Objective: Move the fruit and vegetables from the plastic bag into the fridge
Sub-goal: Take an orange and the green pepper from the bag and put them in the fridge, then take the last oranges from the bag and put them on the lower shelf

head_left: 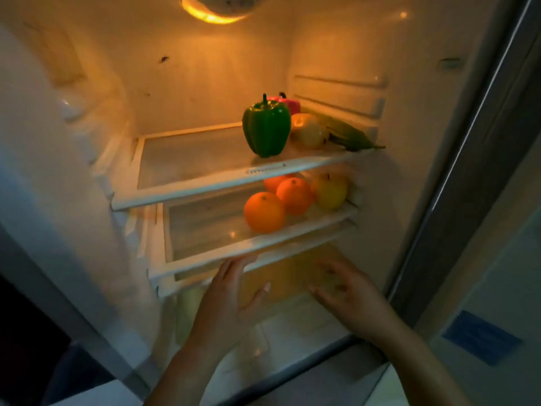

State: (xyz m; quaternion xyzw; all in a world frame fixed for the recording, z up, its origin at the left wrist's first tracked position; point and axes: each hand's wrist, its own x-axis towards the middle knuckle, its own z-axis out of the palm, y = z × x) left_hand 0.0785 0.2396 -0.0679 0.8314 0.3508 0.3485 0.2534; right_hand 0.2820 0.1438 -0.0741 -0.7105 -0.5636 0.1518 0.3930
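Two bare hands are seen lowest in the view, reached into the open fridge (205, 80) below its two glass shelves. The left hand (231, 294) is held open and released, with the fingers straight and the thumb spread. Its fingertips (227, 268) lie at the front edge of the lower shelf (205, 260); whether that edge is touched cannot be told. The right hand (348, 294) is likewise spread and loose, though blurred. Nothing is grasped by it, and it is held in front of the dim yellowish space under the shelves.

Four round fruits are counted on the lower shelf. Three are oranges (265, 212), set close together. One is a yellow apple (329, 190), just beside them to the right. All four are gathered in the shelf's right half.

Four more items are counted on the upper shelf (187, 191), again in the right half. One green pepper (266, 127) is stood upright near the front. One red item (291, 104) is partly hidden behind it. One pale onion (308, 131) is set just to the right of the pepper. One long green vegetable (348, 134) is laid along the right wall.

One lamp (216, 11) is lit at the top. One blue label (480, 336) is seen outside the fridge, to the right.
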